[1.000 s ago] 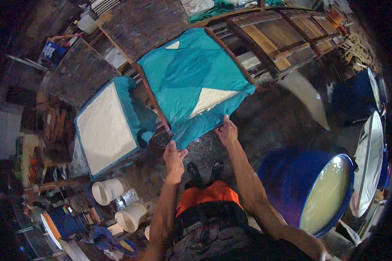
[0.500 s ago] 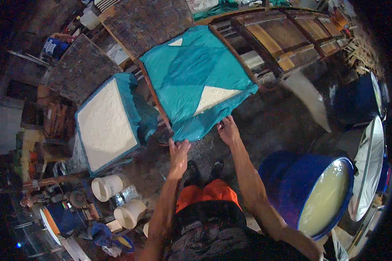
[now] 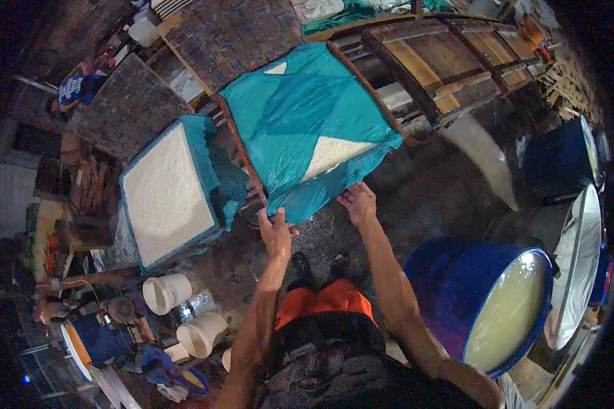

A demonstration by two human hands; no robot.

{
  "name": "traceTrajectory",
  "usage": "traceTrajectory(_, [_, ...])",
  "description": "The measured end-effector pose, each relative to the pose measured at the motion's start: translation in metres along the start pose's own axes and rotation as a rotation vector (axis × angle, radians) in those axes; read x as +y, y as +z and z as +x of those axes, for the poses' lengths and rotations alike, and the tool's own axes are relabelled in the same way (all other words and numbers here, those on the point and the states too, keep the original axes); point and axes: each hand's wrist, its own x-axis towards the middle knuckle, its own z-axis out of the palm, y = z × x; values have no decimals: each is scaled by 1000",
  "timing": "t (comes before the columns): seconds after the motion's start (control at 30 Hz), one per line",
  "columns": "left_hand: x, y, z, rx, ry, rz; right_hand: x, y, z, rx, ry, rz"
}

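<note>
Smaller woven panel: a dark woven panel (image 3: pixel 133 102) slants across the upper left of the frame.
Open slab: a flat white slab (image 3: pixel 167 198), left of centre, its face bare; a blue-green wrap (image 3: pixel 201 146) edges it and bunches along its right side.
Pails: two pale buckets (image 3: pixel 167 293) lie tipped in the lower left, their mouths facing left, one just below the other.
Large woven panel: a bigger brown woven sheet (image 3: pixel 232 41) at the upper left of centre, near the cloth's far left corner.
Left hand: the left hand (image 3: pixel 276 234), just below centre, pinches the near left corner of the cloth between thumb and fingers.
Teal cloth: the teal cloth (image 3: pixel 293 119) spreads over the upper centre, between two brown wooden rails (image 3: pixel 235 140); white material (image 3: pixel 334 155) shows through a triangular gap near its lower right edge and a small one at the top.
Right hand: the right hand (image 3: pixel 359 203), right of the left one, has its fingertips drawn together on the cloth's near edge, pinching it; the hand partly hides the grip.
Timber frames: brown wooden frames (image 3: pixel 443 61) run across the upper right.
Near drum: a blue drum (image 3: pixel 440 286) at lower right, pale yellowish liquid (image 3: pixel 508 313) in its mouth.
Far drum: a darker blue drum (image 3: pixel 558 158) at the right edge, above the near one.
</note>
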Motion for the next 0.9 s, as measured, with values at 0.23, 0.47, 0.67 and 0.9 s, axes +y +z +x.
traceTrajectory(0.23, [28,4,-3,43,9,125,-15,-6,-11,81,-161,-285])
traceTrajectory(0.47, [24,-15,1,-3,-59,63,-46,-26,-23,75,-293,-445])
traceTrajectory(0.67, [25,-10,-1,-39,-163,-115,-60,-42,-52,2,-259,-280])
traceTrajectory(0.9, [6,-5,-1,34,-301,-460,-17,-56,-64,39,-195,-146])
